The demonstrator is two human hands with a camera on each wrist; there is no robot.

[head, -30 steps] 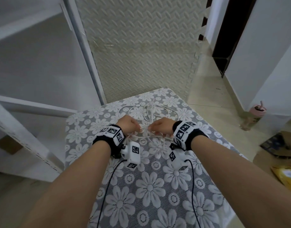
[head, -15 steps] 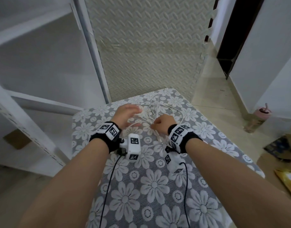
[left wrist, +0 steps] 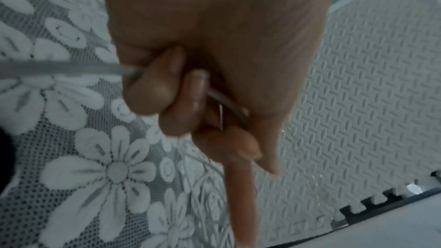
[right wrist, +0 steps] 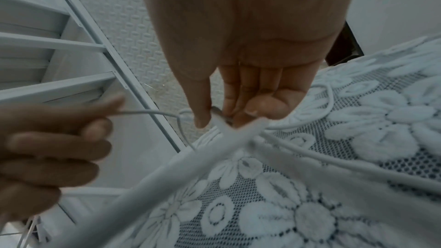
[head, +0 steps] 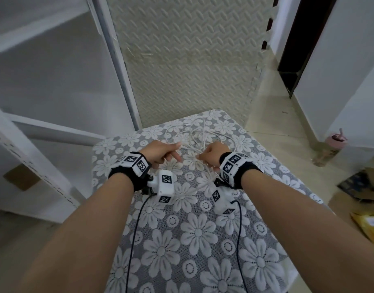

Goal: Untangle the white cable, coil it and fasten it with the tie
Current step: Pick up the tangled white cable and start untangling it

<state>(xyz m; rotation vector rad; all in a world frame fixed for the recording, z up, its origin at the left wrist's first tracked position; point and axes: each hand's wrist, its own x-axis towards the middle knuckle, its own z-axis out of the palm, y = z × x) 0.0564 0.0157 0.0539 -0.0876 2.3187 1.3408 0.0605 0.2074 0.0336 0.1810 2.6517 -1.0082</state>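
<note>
The white cable [head: 200, 134] lies in a loose tangle on the far half of the flower-lace tablecloth [head: 194, 229]. My left hand [head: 173, 153] sits at the tangle's near left. In the left wrist view its curled fingers [left wrist: 155, 90] grip a strand of cable [left wrist: 59, 69], with the forefinger stretched out. My right hand [head: 203, 156] is at the tangle's near right. Its thumb and fingers [right wrist: 203, 116] pinch the cable [right wrist: 222, 125], and more strands [right wrist: 334, 159] run off towards the camera. A thin strand spans the gap between the two hands. I cannot make out a tie.
A white metal shelf frame [head: 118, 66] stands close on the left of the small table. Beyond the far edge is a ribbed foam floor mat [head: 186, 60]. On the floor at the right stand a pink bottle [head: 332, 149], cardboard [head: 364, 185] and a yellow packet [head: 370, 227].
Half a second ago my left hand reached open over the tangle. It has since drawn back and curled round a strand. The right hand keeps its pinch in nearly the same place.
</note>
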